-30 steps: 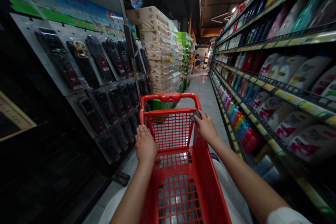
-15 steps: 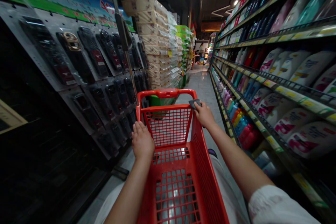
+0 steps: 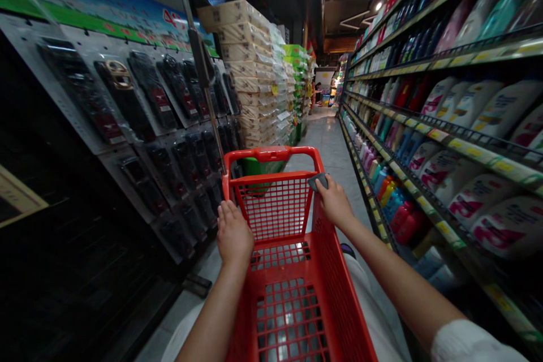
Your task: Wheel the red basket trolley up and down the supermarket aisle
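A red plastic shopping cart with a mesh basket stands in front of me in a shop aisle, and nothing lies in it. My left hand grips the cart's left rim, fingers curled over the edge. My right hand holds the right rim by a grey corner piece, fingers wrapped round it. The cart's red front handle bar points down the aisle.
On the left hangs a board of dark blister-packed goods, then stacks of wrapped tissue packs. Shelves of bottles and refill pouches line the right side. A tiled floor runs ahead between them. A person stands far off at the aisle's end.
The view has shifted slightly as the cart rolls along the aisle. Both hands keep the same hold on the cart's rims.
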Available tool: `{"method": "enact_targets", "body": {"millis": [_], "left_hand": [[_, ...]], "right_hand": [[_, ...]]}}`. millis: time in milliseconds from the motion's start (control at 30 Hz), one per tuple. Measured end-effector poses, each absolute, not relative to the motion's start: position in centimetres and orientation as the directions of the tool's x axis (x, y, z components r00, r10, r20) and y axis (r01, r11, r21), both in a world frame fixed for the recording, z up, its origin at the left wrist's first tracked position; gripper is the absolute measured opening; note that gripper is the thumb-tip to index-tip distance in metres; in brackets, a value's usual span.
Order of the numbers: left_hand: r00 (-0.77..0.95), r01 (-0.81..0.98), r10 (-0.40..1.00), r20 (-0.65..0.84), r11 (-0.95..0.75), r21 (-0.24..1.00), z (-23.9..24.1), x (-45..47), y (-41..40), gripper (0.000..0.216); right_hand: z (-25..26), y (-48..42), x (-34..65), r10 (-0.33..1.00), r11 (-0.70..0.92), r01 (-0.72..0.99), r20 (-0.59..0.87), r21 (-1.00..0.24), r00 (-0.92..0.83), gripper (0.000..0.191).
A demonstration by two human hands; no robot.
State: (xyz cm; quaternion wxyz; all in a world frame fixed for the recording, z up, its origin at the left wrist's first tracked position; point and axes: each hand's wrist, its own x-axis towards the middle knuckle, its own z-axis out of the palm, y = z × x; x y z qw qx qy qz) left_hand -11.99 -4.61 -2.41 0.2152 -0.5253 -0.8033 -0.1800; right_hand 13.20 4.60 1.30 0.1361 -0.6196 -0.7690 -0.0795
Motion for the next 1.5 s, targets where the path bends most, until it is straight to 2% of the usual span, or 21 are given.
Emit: {"method": "enact_targets", "body": {"millis": [167,333,400,500,600,700,767,867,1000,1167,1333,1500], "left_hand": [[-0.336,0.929,0.761,0.554,0.366,0.061,-3.2,-12.4,-4.4,0.061],[-0.337,0.927,0.732,0.593,0.369,0.071,-3.7,-12.7,-4.4,0.060],[-0.339,0.924,0.733,0.590,0.376,0.064,-3.7,-12.6,-4.4,0.060],[-0.346,0.922,0.743,0.572,0.383,0.060,-3.5,-12.3,-4.5,0.060],[-0.363,0.917,0.743,0.563,0.393,0.073,-3.4,-12.2,-4.6,0.061],[-0.364,0.917,0.733,0.575,0.388,0.086,-3.6,-12.4,-4.7,0.062],[-0.354,0.923,0.730,0.584,0.374,0.092,-3.8,-12.5,-4.7,0.063],[-0.351,0.927,0.729,0.587,0.360,0.108,-4.0,-12.6,-4.7,0.064],[-0.367,0.923,0.724,0.584,0.360,0.134,-3.9,-12.3,-4.6,0.064],[-0.370,0.921,0.729,0.576,0.371,0.122,-4.0,-12.0,-4.5,0.065],[-0.372,0.918,0.726,0.579,0.378,0.115,-4.2,-12.1,-4.5,0.065],[-0.354,0.928,0.747,0.563,0.357,0.110,-4.1,-12.2,-4.6,0.065]], "right_hand": [[4.7,11.8,11.6,0.926,0.208,0.978,0.325,-0.013,-0.192,0.052],[7.7,17.4,10.6,0.894,0.302,0.953,0.343,0.012,-0.288,0.054],[8.4,19.1,10.2,0.903,0.280,0.958,0.359,-0.069,-0.238,0.051],[8.9,21.1,9.2,0.944,0.148,0.963,0.323,-0.226,-0.069,0.042],[9.0,22.2,8.2,0.957,0.075,0.944,0.289,-0.322,0.023,0.040],[8.6,22.5,7.6,0.914,0.027,0.884,0.369,-0.467,0.167,0.048],[8.2,22.4,7.2,0.875,0.047,0.864,0.438,-0.502,0.207,0.051],[8.0,21.9,5.8,0.879,0.197,0.906,0.477,-0.376,0.007,0.045],[8.7,21.2,2.6,0.859,0.389,0.891,0.441,-0.235,-0.259,0.040],[9.8,20.1,-0.7,0.834,0.454,0.878,0.418,-0.152,-0.360,0.039],[10.4,18.4,-3.9,0.672,0.691,0.721,0.412,-0.050,-0.616,0.037],[11.2,18.4,-4.2,0.686,0.693,0.721,0.318,-0.012,-0.655,0.046]]}}
